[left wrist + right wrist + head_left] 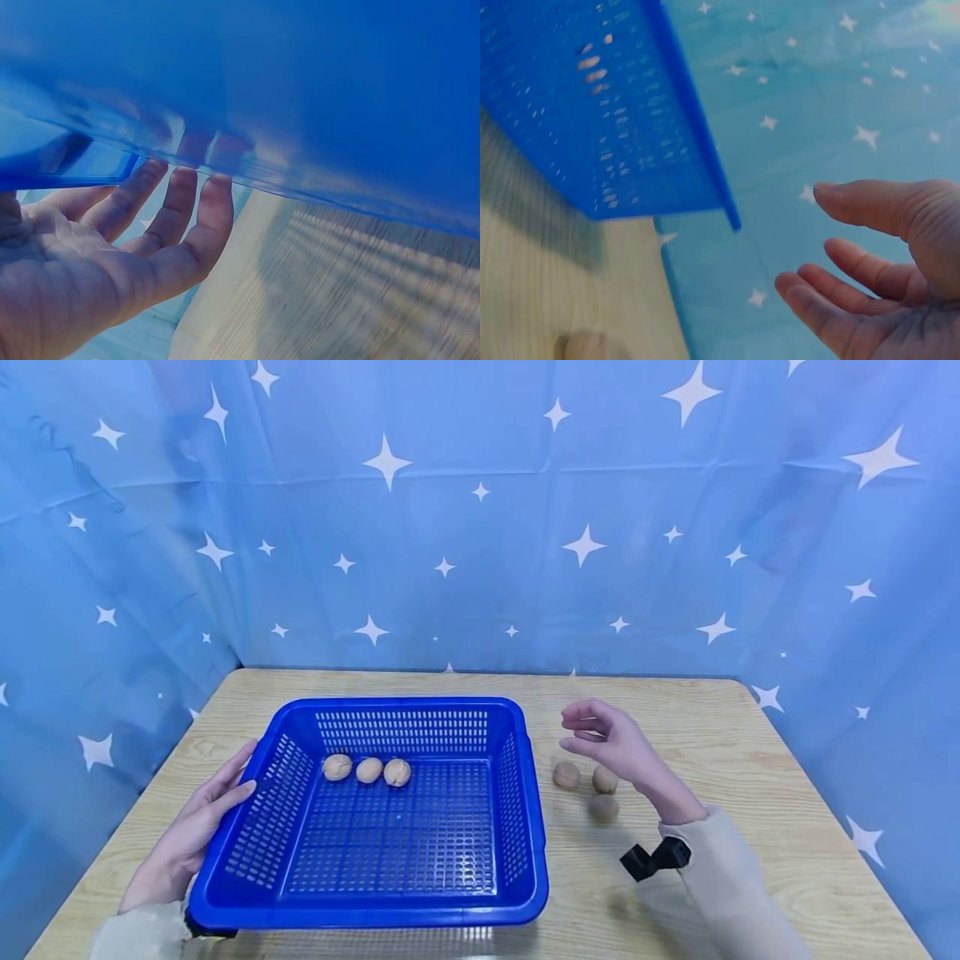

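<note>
A blue plastic basket (390, 917) with slotted walls is held at its left rim by my left hand (197, 827), the thumb on the rim. In the left wrist view, the fingers of my left hand (135, 247) touch the basket's outer side (315, 90), and light through the slots falls on the table below. Three walnuts (369, 770) lie in a row inside, toward the back left. To the right of the basket, my right hand (609, 745) is raised with fingers loosely bent and nothing between them. Three more walnuts (566, 775) lie on the table below it.
The light wood table (720, 752) extends past the basket on the right. A blue curtain (480, 543) with white stars hangs behind and along both sides. A black strap mount (656, 857) sits on the right wrist.
</note>
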Demonstrator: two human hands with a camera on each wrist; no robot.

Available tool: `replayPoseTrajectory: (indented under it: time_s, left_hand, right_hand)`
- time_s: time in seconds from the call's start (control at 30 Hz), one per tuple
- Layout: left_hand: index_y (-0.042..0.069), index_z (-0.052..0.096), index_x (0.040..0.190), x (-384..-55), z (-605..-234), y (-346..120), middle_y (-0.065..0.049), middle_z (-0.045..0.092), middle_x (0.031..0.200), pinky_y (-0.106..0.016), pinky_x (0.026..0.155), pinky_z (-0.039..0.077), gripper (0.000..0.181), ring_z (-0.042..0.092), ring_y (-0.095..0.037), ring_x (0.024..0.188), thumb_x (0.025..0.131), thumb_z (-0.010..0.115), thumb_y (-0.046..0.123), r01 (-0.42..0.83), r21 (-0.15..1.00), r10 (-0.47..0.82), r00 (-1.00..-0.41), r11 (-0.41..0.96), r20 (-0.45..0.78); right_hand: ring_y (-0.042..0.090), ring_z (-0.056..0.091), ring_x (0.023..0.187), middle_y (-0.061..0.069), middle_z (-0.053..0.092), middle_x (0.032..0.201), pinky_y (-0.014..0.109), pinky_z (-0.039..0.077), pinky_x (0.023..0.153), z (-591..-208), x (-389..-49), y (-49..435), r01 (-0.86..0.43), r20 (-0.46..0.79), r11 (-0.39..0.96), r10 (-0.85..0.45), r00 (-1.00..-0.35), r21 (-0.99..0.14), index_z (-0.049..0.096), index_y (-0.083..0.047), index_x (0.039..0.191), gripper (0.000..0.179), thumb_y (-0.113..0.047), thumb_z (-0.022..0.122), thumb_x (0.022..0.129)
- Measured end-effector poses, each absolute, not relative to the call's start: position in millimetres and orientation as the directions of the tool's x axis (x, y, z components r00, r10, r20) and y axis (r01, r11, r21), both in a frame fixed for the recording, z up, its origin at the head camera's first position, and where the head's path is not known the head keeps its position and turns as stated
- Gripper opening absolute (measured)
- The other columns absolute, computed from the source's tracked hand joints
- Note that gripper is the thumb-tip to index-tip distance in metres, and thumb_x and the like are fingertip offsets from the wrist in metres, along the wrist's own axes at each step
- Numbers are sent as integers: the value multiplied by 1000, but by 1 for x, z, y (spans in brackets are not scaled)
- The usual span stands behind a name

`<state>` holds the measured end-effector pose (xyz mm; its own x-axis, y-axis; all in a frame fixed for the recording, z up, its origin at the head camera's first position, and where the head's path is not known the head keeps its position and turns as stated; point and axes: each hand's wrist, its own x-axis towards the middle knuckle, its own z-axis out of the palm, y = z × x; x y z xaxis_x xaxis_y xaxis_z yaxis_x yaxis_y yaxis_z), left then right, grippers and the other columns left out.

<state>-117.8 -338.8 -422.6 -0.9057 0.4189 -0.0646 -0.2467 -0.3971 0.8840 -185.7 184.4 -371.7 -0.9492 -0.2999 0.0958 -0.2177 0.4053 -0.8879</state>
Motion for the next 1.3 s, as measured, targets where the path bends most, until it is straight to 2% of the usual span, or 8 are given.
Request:
replayPoseTrajectory:
  time_s: [0.17,0.3,0.43,0.77,1.0,1.3]
  left_hand:
    - [31,-4,151,-117,-423,-339,11,55,128,-42,81,53,61,61,-21,106,103,27,7,-241,895,408,-910,-376,-74]
    - [34,3,151,-118,-423,-339,11,54,130,-41,82,53,59,60,-22,108,103,26,7,-235,891,421,-905,-389,-55]
    - [33,0,151,-117,-422,-338,11,55,129,-41,81,53,60,60,-22,107,103,27,7,-240,891,416,-907,-385,-64]
    - [30,-3,151,-117,-420,-337,9,57,126,-41,79,54,61,62,-21,103,103,29,9,-236,910,393,-915,-342,-90]
    - [31,-1,151,-117,-420,-336,10,57,125,-40,78,54,61,62,-20,102,103,30,10,-231,917,371,-923,-326,-101]
    - [30,-2,151,-117,-420,-337,6,58,124,-41,77,54,61,63,-23,101,103,29,9,-244,905,384,-918,-349,-100]
  right_hand:
    - [37,54,112,21,57,117,33,47,92,-383,-182,202,-185,76,451,-250,-965,-873,54,4,115,35,-13,67,87]
    - [37,56,108,22,58,115,24,48,85,-393,-178,216,-169,77,481,-205,-976,-860,55,5,114,34,-12,66,88]
    - [36,56,106,23,58,113,17,47,80,-406,-175,227,-142,61,492,-178,-982,-859,54,7,115,34,-10,66,87]
    - [37,58,105,25,58,113,18,48,77,-436,-177,240,-112,34,530,-154,-987,-841,55,9,115,39,-13,69,86]
    - [37,59,101,26,59,111,18,47,76,-448,-176,244,-96,20,550,-143,-990,-830,56,11,112,37,-10,69,85]
    - [34,60,97,21,63,103,23,49,73,-454,-179,244,-52,-27,591,-123,-992,-805,59,8,111,37,-12,72,83]
